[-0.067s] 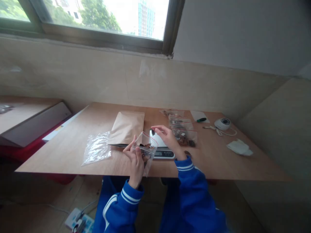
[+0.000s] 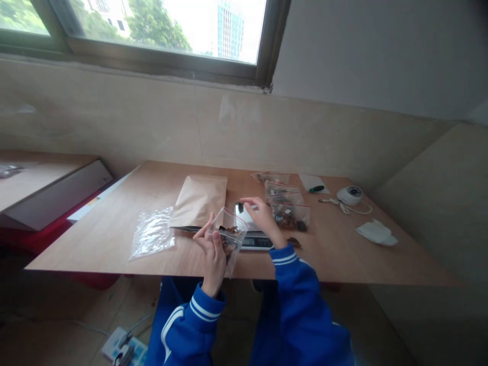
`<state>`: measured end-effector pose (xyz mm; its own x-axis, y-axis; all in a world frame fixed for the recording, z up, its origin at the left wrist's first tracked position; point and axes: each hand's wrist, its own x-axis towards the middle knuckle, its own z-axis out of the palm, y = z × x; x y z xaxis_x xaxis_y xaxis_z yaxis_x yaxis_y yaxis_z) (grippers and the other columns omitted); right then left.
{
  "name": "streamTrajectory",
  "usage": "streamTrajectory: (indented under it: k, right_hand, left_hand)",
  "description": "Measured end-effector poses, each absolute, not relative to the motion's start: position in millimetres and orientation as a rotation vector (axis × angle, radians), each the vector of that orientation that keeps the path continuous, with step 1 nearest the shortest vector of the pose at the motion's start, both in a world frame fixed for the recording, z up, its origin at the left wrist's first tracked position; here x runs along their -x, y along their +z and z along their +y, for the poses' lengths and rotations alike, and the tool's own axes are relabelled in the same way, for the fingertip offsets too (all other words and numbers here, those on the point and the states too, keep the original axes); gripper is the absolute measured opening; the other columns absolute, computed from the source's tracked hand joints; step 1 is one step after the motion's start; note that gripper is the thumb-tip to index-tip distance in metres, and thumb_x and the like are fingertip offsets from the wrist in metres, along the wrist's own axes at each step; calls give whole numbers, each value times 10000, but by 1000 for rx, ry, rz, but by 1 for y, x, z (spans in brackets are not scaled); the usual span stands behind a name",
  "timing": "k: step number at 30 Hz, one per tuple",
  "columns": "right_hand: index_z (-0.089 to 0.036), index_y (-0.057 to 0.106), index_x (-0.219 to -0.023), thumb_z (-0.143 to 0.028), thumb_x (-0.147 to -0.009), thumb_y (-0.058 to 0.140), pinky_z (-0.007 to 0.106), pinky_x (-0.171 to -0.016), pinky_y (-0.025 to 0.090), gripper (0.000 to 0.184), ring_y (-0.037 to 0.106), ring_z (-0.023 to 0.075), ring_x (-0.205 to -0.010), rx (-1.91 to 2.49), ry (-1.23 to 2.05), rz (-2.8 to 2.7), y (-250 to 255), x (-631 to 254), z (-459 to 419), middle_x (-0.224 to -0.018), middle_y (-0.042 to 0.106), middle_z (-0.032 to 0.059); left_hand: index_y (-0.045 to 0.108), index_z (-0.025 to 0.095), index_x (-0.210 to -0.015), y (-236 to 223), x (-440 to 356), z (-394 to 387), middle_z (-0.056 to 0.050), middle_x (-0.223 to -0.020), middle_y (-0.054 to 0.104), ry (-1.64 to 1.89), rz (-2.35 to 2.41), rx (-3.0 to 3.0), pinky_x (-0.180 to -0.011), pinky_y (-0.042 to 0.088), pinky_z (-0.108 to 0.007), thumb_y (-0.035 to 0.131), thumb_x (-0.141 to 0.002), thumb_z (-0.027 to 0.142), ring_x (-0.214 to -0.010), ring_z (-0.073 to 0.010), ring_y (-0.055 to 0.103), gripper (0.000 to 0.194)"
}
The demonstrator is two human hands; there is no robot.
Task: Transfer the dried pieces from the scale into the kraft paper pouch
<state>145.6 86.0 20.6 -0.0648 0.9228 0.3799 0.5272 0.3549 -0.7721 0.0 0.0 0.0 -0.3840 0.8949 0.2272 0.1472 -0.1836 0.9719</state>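
My left hand [image 2: 213, 254] grips a clear zip bag [image 2: 231, 241] with a red seal line, holding brown and dark dried pieces. Pinched in the fingertips of my right hand [image 2: 261, 213] is a small dark dried piece [image 2: 240, 207]. Below that hand lies a white digital kitchen scale [image 2: 257, 241], partly covered by the bag and my hand. Another brown dried piece [image 2: 293, 242] rests on the table beside my right wrist. Left of the scale lies a brown paper bag [image 2: 200, 201].
Several filled zip bags [image 2: 292, 217] lie behind the scale on the wooden table [image 2: 335, 259]. To the right are a green-handled screwdriver [image 2: 316, 188], a white camera [image 2: 348, 195] with a cable and a crumpled tissue [image 2: 376, 233]. Clear plastic bags [image 2: 152, 233] lie at left.
My right hand and forearm have shifted very slightly, and more of the loose brown piece near the wrist shows. My left hand and the bag stay in place.
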Motion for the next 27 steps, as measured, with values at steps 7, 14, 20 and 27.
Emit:
streamTrajectory:
  k: [7, 14, 20, 27]
  right_hand:
    - [-199, 688, -958, -209, -839, 582, 420, -928, 363, 160, 482, 271, -1087, 1729, 152, -2016, -15, -138, 108, -1114, 609, 104]
    - [-200, 675, -827, -246, -854, 579, 404, -920, 320, 110, 486, 255, -1092, 1654, 118, -2035, -14, -148, 101, -1107, 637, 83]
    - [-190, 634, -769, -223, -825, 596, 400, -916, 300, 75, 525, 240, -1007, 1639, 119, -2029, -14, -145, 102, -943, 677, 61]
    - [-194, 659, -856, -382, -838, 599, 339, -840, 445, 198, 618, 213, -955, 1317, 424, -1530, 21, -144, 69, -988, 704, 67]
  left_hand:
    - [525, 148, -1278, -6, -2, -1, -135, -1274, 346, 1636, 1501, -1217, -1123, 308, -384, 281, -921, 557, -1258, -202, 427, 594]
    - [509, 147, -1259, 2, -3, -7, -164, -1357, 360, 1685, 1446, -1117, -1096, 359, -407, 333, -889, 608, -1244, -236, 481, 616]
    - [403, 189, -1228, 5, -3, -14, -156, -1350, 437, 1720, 1340, -1029, -1061, 400, -418, 378, -900, 563, -1295, -226, 451, 497]
    - [448, 139, -1232, 11, 1, -16, -193, -1403, 311, 1698, 1415, -1055, -998, 471, -348, 359, -876, 614, -1278, -248, 464, 600]
